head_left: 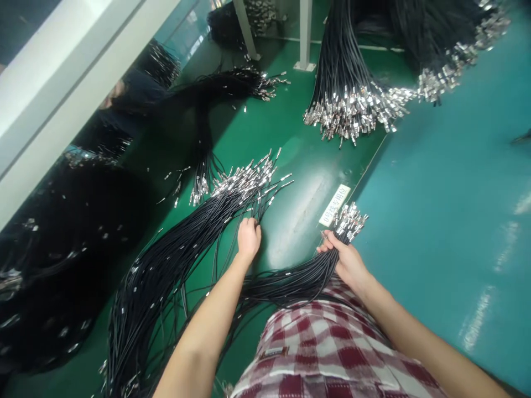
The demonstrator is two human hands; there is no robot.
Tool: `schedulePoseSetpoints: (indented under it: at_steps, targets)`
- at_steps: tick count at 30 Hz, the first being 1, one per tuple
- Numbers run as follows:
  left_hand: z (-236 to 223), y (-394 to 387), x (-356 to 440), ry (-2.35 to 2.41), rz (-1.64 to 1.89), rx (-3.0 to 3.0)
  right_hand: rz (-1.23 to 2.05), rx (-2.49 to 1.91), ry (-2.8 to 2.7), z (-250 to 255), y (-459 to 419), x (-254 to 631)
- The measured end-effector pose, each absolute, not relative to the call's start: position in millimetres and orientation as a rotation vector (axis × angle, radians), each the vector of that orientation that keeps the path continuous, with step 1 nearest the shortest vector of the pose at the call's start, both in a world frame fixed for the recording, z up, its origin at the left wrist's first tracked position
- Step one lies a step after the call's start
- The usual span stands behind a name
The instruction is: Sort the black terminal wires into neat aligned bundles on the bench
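My right hand (346, 257) is wrapped round a bundle of thin black cables (286, 282), close to their silvery metal ends (350, 221), which stick out past my fingers. The rest of that bundle trails to the left across the front of the checked shirt. Closed in a pinch, my left hand (249, 237) is at the edge of a larger cable pile (166, 265); a few black strands run into its fingers. Exactly how many it grips is hidden. The pile's metal tips (249, 179) fan out just beyond this hand.
Thick hanks of similar cables (344, 61) hang at the far right over the green surface (290, 143). A printed label (334, 205) is stuck near its edge. A pale frame beam (83, 72) crosses the upper left, and a metal post (305, 33) stands at the back.
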State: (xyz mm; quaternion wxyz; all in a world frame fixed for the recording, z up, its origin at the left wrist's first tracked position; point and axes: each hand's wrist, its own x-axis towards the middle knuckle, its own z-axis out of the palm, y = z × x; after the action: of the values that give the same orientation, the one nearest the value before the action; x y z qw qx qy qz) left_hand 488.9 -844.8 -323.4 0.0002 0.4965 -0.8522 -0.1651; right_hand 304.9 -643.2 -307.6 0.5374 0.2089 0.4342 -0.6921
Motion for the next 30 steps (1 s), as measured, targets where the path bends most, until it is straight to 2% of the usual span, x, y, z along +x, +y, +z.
schedulePoseSetpoints:
  at_steps: [5,8,11,14,17,21,25,30]
  targets:
    - [-292,-801,502,-2.473,-0.718,1.421,-1.642,0.499,1.013,-311,-642,303]
    - [-283,-771,502,-2.644,-1.0,1.365,-1.638,0.516,1.008,-314,-642,301]
    - [-293,-753,476,-2.949,-1.254,1.381,-1.595,0.559,1.026,-314,-645,300]
    - [-311,-753,434,-3.014,-1.38,1.352,-1.587,0.557,1.022,-313,-646,299]
    - [-317,-764,405,-2.803,-1.573,1.239,-1.626,0.522,1.006,-312,-644,300]
    - [-303,-769,407,-2.322,-1.746,1.169,-1.643,0.504,0.994,-312,-638,302]
    - [-290,-742,421,-2.234,-1.787,1.155,-1.68,0.444,1.047,-308,-640,301]
    - [-288,-699,418,-2.379,-1.594,1.29,-1.562,0.332,1.169,-297,-647,298]
